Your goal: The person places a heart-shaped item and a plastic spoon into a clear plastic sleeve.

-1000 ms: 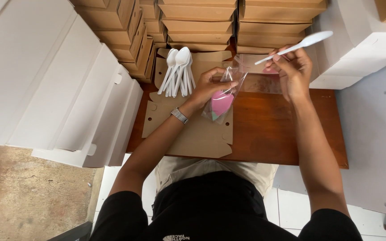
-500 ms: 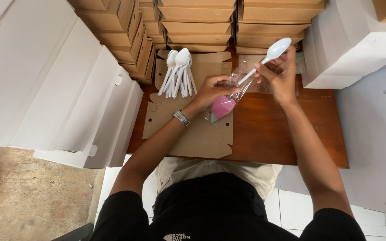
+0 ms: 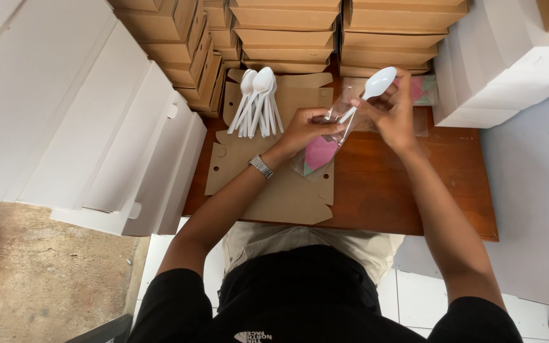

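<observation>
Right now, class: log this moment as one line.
left hand: holds clear bag | right hand: inserting white spoon | spare spoons on flat cardboard

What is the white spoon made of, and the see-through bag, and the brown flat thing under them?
Spoon: probably plastic, smooth, glossy, plain white and thin.
Bag: looks like thin clear plastic film, shiny and creased, with pink and green paper showing through.
Flat box: looks like brown cardboard, matte, with cut tabs and punched holes.
</observation>
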